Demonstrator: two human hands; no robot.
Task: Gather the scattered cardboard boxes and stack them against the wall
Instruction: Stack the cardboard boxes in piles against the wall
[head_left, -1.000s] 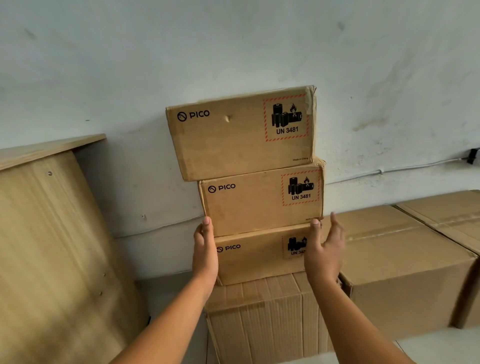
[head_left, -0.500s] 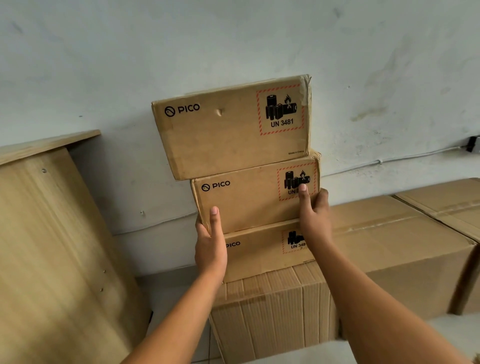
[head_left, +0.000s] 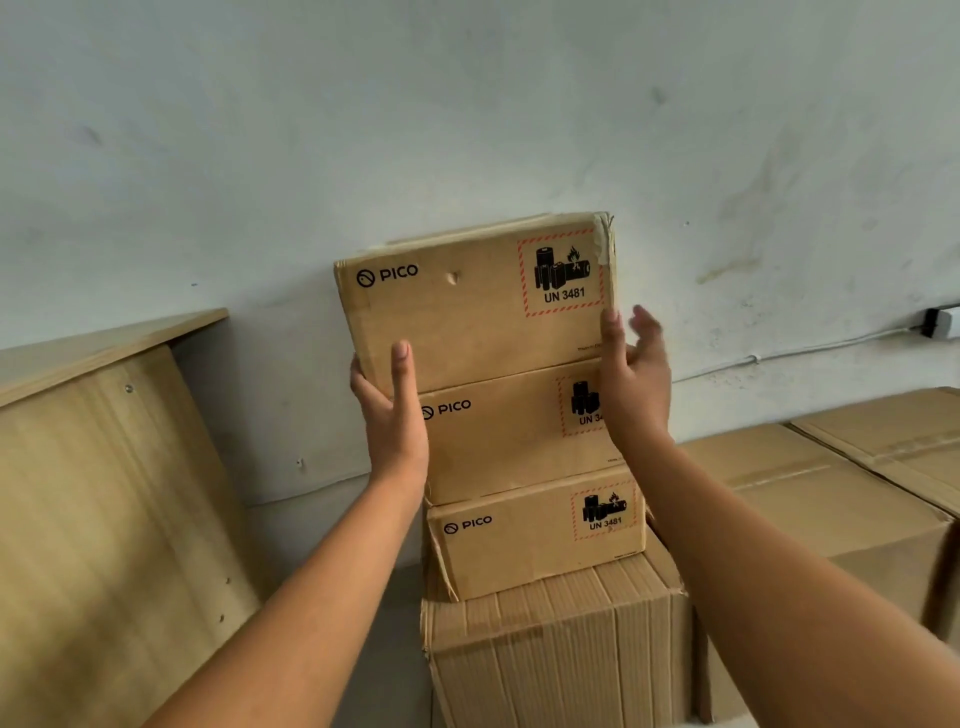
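Three brown PICO boxes stand stacked against the pale wall (head_left: 467, 130) on a larger ribbed carton (head_left: 561, 654). The top box (head_left: 467, 312) overhangs to the left of the middle box (head_left: 509, 436), which sits on the bottom box (head_left: 535, 540). My left hand (head_left: 392, 410) presses with straight fingers against the top box's lower left corner. My right hand (head_left: 631, 379) touches the top box's right edge with straight fingers and covers part of the middle box's label.
A wooden cabinet (head_left: 104, 493) leans at the left. Large closed cartons (head_left: 810, 493) sit on the floor at the right along the wall. A white cable (head_left: 779, 353) runs along the wall to a small black plug at the far right.
Both hands have risen from the middle box's sides to the top box's lower corners. The view has tilted, so the stack sits lower in the frame.
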